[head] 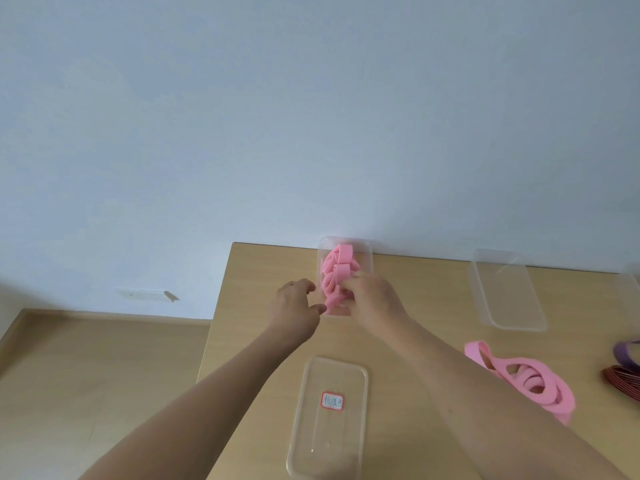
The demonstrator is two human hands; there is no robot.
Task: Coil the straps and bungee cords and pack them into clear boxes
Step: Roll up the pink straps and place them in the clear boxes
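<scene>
The main risk, judging from how things lie, is spring-back: the coiled pink strap (337, 271) stands proud of the rim of the clear box (367, 251) at the far edge of the table (415, 306). If the hold loosens before the lid (332, 441) goes on, the loops could unwind and spill over the wall. The box is light and close to the table's back edge, so a hard push might also slide or tip it. The right hand (370, 299) reaches forward with the forearm stretched out over the table. Its fingers are curled down over the near end of the coil, gripping it inside the box. The left hand (298, 303) sits just beside the box's left wall with its fingers loosely bent and the thumb at the near corner. Whether it actually holds the wall cannot be told. A loose pink strap (530, 379) and an empty box (505, 292) wait to the right.
</scene>
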